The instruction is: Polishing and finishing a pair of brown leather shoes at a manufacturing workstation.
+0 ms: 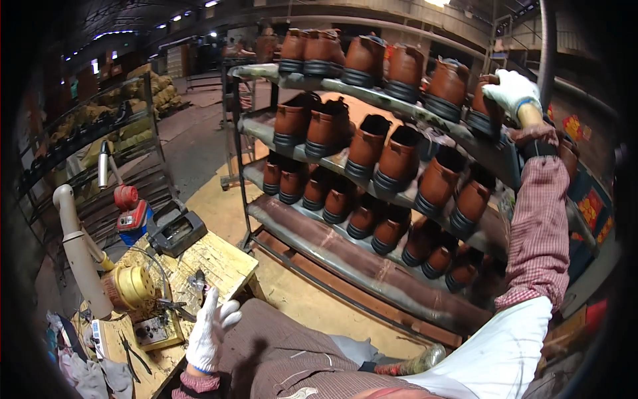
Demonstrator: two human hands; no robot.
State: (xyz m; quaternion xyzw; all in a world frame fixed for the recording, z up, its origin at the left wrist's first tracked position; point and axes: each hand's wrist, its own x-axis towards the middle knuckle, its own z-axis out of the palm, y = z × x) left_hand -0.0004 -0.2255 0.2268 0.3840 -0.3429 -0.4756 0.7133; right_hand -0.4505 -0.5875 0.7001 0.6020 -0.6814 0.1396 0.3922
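My right hand (pixel 513 92), in a white knit glove, reaches far out to the right end of the top shelf. Its fingers are closed over the upper part of a brown leather boot (pixel 482 112) with a dark sole. That boot stands at the end of a row, beside another brown boot (pixel 446 86). Lower left, my left hand (pixel 211 332), also white-gloved, hangs in the air near the wooden bench (pixel 229 263). Its fingers are apart and it holds nothing.
A shelf rack (pixel 292 229) carries several rows of brown boots. On the bench are a yellow round machine part (pixel 133 287), pliers (pixel 131 356), a black tray-like housing (pixel 177 231) and a jointed arm (pixel 83 253). Another rack (pixel 156 126) stands at far left.
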